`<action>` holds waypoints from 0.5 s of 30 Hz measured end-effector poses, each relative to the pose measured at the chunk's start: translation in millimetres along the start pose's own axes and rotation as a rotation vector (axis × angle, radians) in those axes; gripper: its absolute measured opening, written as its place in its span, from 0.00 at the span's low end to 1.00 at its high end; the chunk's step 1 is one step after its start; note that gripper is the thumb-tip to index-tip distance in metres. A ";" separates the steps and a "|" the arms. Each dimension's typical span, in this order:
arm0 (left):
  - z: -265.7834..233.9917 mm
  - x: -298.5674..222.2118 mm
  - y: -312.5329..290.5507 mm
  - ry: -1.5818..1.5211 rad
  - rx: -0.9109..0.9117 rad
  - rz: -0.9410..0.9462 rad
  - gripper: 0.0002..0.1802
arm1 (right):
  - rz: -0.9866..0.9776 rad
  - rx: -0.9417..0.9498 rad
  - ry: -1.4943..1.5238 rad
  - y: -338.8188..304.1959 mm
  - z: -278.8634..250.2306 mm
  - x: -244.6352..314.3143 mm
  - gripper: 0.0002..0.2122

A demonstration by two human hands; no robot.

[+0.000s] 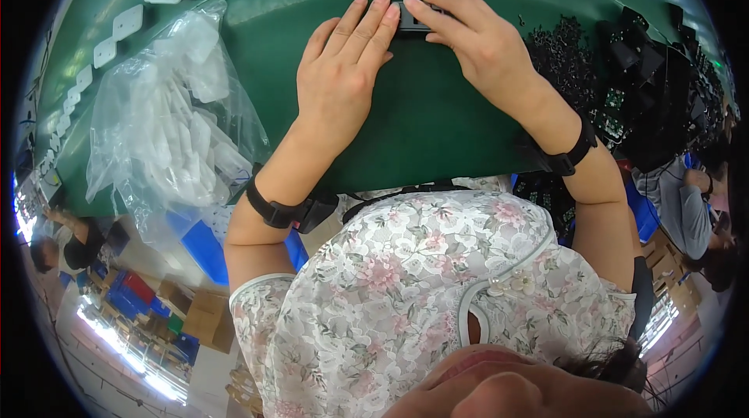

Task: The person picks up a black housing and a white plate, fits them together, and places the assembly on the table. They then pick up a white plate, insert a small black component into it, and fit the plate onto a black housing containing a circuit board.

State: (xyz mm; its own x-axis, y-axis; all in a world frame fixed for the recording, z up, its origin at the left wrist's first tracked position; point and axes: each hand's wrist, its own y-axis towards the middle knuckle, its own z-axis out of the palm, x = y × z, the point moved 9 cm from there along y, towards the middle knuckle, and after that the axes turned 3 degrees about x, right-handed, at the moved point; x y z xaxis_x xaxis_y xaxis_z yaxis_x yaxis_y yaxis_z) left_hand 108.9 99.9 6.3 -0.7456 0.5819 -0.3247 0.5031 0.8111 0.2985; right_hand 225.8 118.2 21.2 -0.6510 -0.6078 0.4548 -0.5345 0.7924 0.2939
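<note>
A small black plastic housing point(411, 23) lies on the green tabletop in front of me, partly hidden by my fingers. My left hand point(343, 67) stretches its fingers out together, and their tips rest at the housing's left end. From the other side, my right hand point(476, 36) has its bent fingers closed around the right end. What the right fingertips press on is too small to make out.
To the left lies a clear plastic bag point(183, 114) full of white pieces. A row of white square plates point(128, 21) runs along the left edge. Small black parts point(563, 55) are heaped at the right, beside black housings and circuit boards point(615, 100).
</note>
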 end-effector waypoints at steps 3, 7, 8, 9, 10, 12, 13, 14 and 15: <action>2.9 -5.2 1.3 0.065 0.001 0.050 0.28 | 0.056 0.034 0.065 -0.2 2.0 -2.6 0.21; 6.8 -10.8 6.9 0.109 -0.107 0.031 0.27 | 0.131 0.121 0.099 10.5 4.0 -13.2 0.20; 5.6 -10.6 9.7 0.153 -0.133 0.002 0.27 | 0.126 0.107 0.093 15.5 0.2 -20.8 0.20; 5.2 -8.9 13.7 0.162 -0.142 0.012 0.27 | 0.264 0.201 0.287 18.0 8.3 -43.4 0.18; 6.8 0.1 20.8 0.105 -0.128 0.000 0.26 | 0.395 0.296 0.478 18.9 17.3 -56.4 0.17; 4.5 15.3 27.4 -0.054 -0.147 -0.036 0.22 | 0.421 0.196 0.684 21.4 11.1 -55.1 0.17; 3.7 14.1 28.6 -0.047 -0.160 -0.032 0.22 | 0.458 0.112 0.900 19.9 11.1 -58.4 0.17; 18.6 36.6 24.9 -0.491 -0.063 -0.319 0.21 | 0.421 0.026 1.020 15.1 8.0 -53.8 0.19; 42.9 46.2 14.2 -0.937 0.044 -0.602 0.19 | 0.426 -0.031 1.062 8.7 9.4 -51.4 0.20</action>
State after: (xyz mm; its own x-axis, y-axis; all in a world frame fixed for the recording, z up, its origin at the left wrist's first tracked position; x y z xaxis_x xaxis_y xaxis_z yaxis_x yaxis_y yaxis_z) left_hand 100.4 140.9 -42.9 -0.2579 -0.1077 -0.9602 0.1987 0.9666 -0.1618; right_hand 249.5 155.8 -7.5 0.0163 0.0493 0.9987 -0.3566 0.9334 -0.0402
